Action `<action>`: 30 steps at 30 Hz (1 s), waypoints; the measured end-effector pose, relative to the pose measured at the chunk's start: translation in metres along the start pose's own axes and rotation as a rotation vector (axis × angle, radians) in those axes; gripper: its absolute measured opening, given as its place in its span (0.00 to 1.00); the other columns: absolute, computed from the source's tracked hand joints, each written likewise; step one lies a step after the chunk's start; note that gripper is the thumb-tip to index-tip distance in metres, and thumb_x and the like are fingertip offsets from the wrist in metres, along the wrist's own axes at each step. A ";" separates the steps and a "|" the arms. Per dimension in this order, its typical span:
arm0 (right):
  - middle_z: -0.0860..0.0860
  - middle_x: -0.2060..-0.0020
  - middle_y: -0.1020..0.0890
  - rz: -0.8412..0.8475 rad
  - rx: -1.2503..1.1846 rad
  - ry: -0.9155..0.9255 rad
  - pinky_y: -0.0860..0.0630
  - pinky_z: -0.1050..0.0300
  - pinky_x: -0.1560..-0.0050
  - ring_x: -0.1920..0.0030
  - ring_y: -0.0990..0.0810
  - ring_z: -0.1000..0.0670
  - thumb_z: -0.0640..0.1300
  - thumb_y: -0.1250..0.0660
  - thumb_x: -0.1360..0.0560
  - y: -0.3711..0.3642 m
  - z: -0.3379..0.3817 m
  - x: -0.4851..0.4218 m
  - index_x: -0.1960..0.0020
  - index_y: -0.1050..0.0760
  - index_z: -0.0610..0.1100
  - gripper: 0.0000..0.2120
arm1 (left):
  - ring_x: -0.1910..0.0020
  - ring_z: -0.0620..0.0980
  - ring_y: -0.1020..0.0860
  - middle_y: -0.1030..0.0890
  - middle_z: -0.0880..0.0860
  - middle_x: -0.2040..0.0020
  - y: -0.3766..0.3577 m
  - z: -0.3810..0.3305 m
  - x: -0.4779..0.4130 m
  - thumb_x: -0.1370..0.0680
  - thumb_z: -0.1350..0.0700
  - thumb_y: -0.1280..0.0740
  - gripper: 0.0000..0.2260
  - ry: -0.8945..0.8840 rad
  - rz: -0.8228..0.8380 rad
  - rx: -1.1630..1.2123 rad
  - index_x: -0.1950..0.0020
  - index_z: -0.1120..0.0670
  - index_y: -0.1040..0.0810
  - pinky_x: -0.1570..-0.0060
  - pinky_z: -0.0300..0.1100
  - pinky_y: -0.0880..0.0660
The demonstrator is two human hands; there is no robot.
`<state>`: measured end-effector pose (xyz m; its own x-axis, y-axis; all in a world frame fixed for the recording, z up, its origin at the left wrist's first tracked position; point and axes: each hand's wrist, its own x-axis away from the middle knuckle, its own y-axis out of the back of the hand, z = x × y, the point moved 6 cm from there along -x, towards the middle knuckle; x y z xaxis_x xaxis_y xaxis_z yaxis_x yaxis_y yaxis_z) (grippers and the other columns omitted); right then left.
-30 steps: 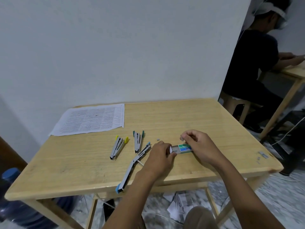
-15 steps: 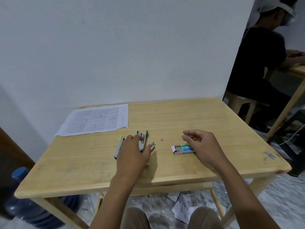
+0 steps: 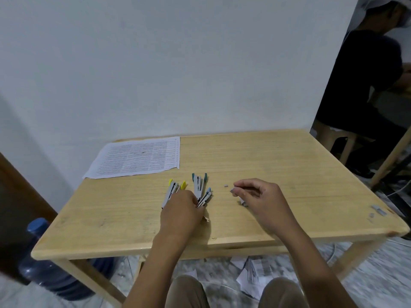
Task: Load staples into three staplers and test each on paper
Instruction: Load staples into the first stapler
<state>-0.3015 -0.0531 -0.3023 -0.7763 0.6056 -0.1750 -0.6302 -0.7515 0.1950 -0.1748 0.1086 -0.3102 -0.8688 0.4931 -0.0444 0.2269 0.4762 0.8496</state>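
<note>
The printed sheet point(image 3: 138, 158) is lying at the far left corner of the wooden table point(image 3: 289, 174), and its rows of small black type are coming through too fine to read. No brand or label is showing anywhere; the staple box point(image 3: 243, 203) is peeking out as a grey sliver from under the right hand, its face hidden.

Just nearer than the sheet, the three staplers are sitting close together: the yellow stapler point(image 3: 174, 189), the teal stapler point(image 3: 198, 185) and the blue stapler point(image 3: 205, 197). The left hand point(image 3: 180, 211) is lying over their near ends with its back to the camera, so there is no telling whether it is gripping one.

Right of the sheet and nearer, the right hand point(image 3: 263, 200) is pinching a short staple strip point(image 3: 232, 190) between thumb and forefinger. A loose staple bit point(image 3: 225, 186) is lying just beside it.

A plain white wall point(image 3: 178, 63) is backing the sheet. Below and left of the sheet, a blue water jug point(image 3: 44, 263) is standing on the floor; far right of the sheet, another person point(image 3: 367, 85) is sitting.
</note>
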 end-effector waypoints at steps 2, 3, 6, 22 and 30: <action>0.50 0.59 0.13 0.011 -0.041 -0.014 0.17 0.50 0.50 0.54 0.14 0.54 0.40 0.26 0.27 -0.008 -0.001 0.001 0.50 0.17 0.43 0.06 | 0.59 0.47 0.19 0.20 0.46 0.62 0.001 0.005 -0.002 0.26 0.53 0.28 0.03 0.000 0.004 0.097 0.55 0.52 0.17 0.57 0.44 0.20; 0.49 0.59 0.13 0.016 -0.050 -0.014 0.17 0.51 0.49 0.54 0.14 0.54 0.39 0.26 0.27 -0.012 -0.001 0.002 0.50 0.17 0.42 0.06 | 0.63 0.47 0.19 0.19 0.47 0.63 0.001 0.007 -0.003 0.26 0.55 0.28 0.03 0.002 0.011 0.178 0.59 0.52 0.17 0.60 0.43 0.20; 0.50 0.59 0.13 0.039 -0.080 -0.017 0.18 0.53 0.49 0.53 0.14 0.54 0.40 0.26 0.27 -0.026 0.002 0.003 0.52 0.16 0.45 0.05 | 0.66 0.46 0.19 0.16 0.52 0.64 0.004 0.011 -0.005 0.27 0.58 0.27 0.03 0.014 0.038 0.417 0.61 0.55 0.17 0.65 0.34 0.23; 0.57 0.56 0.15 0.025 0.066 0.169 0.22 0.62 0.47 0.52 0.17 0.58 0.42 0.28 0.25 -0.055 0.017 0.014 0.52 0.17 0.54 0.08 | 0.72 0.52 0.29 0.26 0.59 0.66 -0.039 0.003 0.002 0.19 0.55 0.36 0.14 0.184 0.394 1.475 0.46 0.66 0.21 0.69 0.44 0.29; 0.60 0.56 0.16 0.003 0.280 0.210 0.23 0.62 0.50 0.54 0.19 0.59 0.45 0.27 0.26 -0.053 0.021 -0.003 0.50 0.15 0.50 0.06 | 0.70 0.49 0.30 0.24 0.59 0.60 -0.041 0.001 0.000 0.19 0.56 0.38 0.13 0.132 0.457 1.476 0.46 0.62 0.17 0.72 0.38 0.30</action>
<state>-0.2663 -0.0093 -0.2916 -0.7767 0.5145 -0.3633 -0.6299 -0.6344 0.4481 -0.1840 0.0902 -0.3454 -0.6206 0.7637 0.1779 0.6224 0.6178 -0.4806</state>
